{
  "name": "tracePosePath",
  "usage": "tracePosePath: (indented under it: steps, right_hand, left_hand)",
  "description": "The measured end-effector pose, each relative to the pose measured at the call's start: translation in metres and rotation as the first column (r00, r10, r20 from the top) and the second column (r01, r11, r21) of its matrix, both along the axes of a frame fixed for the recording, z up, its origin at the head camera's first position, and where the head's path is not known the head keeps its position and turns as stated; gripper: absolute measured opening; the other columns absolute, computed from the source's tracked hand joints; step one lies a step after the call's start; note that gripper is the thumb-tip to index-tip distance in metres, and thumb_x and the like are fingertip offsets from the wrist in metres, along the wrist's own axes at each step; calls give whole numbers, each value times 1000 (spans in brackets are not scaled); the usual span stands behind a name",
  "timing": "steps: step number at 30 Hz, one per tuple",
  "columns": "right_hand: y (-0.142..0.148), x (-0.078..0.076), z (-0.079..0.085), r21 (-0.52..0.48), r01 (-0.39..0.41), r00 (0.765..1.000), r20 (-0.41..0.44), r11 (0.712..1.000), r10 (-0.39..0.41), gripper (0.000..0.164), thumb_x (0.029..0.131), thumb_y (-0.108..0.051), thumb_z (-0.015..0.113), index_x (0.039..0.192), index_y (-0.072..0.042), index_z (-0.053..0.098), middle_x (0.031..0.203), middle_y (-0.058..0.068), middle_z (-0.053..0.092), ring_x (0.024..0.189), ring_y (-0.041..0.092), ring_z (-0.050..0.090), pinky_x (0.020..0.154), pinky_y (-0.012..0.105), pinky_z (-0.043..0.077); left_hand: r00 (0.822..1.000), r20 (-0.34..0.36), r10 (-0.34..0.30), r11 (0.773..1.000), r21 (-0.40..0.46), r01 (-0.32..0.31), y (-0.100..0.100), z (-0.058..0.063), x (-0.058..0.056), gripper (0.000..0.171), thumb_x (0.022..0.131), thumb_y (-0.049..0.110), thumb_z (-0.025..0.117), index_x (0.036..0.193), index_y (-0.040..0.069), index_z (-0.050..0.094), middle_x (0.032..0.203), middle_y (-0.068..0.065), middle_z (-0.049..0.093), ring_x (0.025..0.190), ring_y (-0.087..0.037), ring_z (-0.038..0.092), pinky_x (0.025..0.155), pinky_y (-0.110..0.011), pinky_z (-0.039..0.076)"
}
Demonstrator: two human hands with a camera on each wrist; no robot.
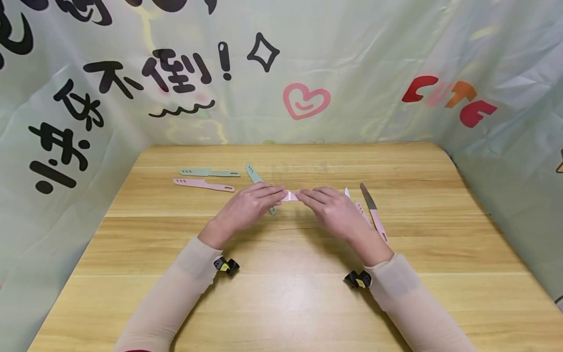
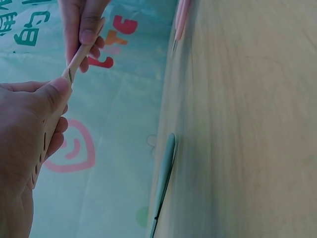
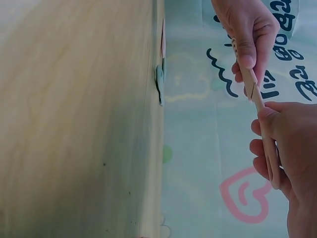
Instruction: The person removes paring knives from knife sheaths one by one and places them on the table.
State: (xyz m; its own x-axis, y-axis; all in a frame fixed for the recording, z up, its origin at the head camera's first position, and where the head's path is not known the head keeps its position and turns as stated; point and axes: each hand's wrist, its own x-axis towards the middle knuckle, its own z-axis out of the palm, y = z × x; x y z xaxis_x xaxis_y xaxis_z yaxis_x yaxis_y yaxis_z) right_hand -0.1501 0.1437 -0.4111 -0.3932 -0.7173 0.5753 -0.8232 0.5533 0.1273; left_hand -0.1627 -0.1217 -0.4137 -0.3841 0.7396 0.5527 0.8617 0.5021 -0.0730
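A pink knife [image 1: 290,196] is held level above the table between the two hands. My left hand [image 1: 252,203] grips its slotted blade cover [image 2: 41,153], with the thumb lying along the top. My right hand [image 1: 336,210] pinches the knife's handle [image 3: 270,153] between thumb and fingers. Cover and handle meet in line between the hands; fingers hide much of both. A green knife [image 1: 252,173] lies partly behind the left hand. Beside the right hand rests another pink-handled knife [image 1: 374,212] with a bare dark blade, and a slotted pink cover [image 1: 360,209] is partly hidden.
At the table's back left lie a covered green knife [image 1: 208,173] and a covered pink knife [image 1: 204,185], side by side. A pale pointed tip [image 1: 347,192] shows behind the right hand. Printed cloth [image 1: 352,58] surrounds the wooden table [image 1: 290,293] at the back and sides.
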Motion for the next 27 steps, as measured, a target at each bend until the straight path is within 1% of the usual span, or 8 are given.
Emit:
tracePosePath:
  steps: [5,9,16,24,27]
  right_hand:
    - [1,-1,0,-19,-8,1000,-7,1000,8,36,86,3,68,122,-4,69,115,9,70,96,26,67,87,36,57]
    - [2,-1,1,-23,-7,1000,-13,1000,7,37,85,3,69,121,-4,69,115,9,70,96,25,67,87,36,57]
    - [2,-1,1,-22,-3,1000,-19,1000,3,35,87,2,68,121,-4,69,115,9,70,100,25,68,89,38,56]
    - [3,-2,-1,-30,-10,1000,-21,999,9,37,87,3,68,123,-4,68,116,10,70,101,24,68,88,40,57]
    - [3,-3,-1,-33,-18,1000,-14,999,17,36,87,2,68,123,-4,68,116,10,70,102,25,68,88,40,57]
  left_hand:
    - [1000,-18,8,1000,-7,-8,-1,1,-1,40,87,13,74,126,6,67,126,-6,65,111,-21,63,101,-28,47]
    - [1000,-12,7,1000,-2,-7,-1,1,0,39,88,12,73,126,7,67,125,-6,66,111,-22,62,100,-28,48]
    - [1000,-15,4,1000,10,-4,-2,0,-1,37,89,13,72,125,7,67,124,-6,67,111,-22,63,99,-29,49]
    - [999,-32,6,1000,9,-6,-2,-1,-2,38,87,13,74,124,7,68,123,-6,67,110,-22,63,99,-29,49]
    - [999,-35,9,1000,8,-9,-2,-1,-2,37,88,14,74,124,7,68,124,-6,67,110,-22,63,100,-29,48]
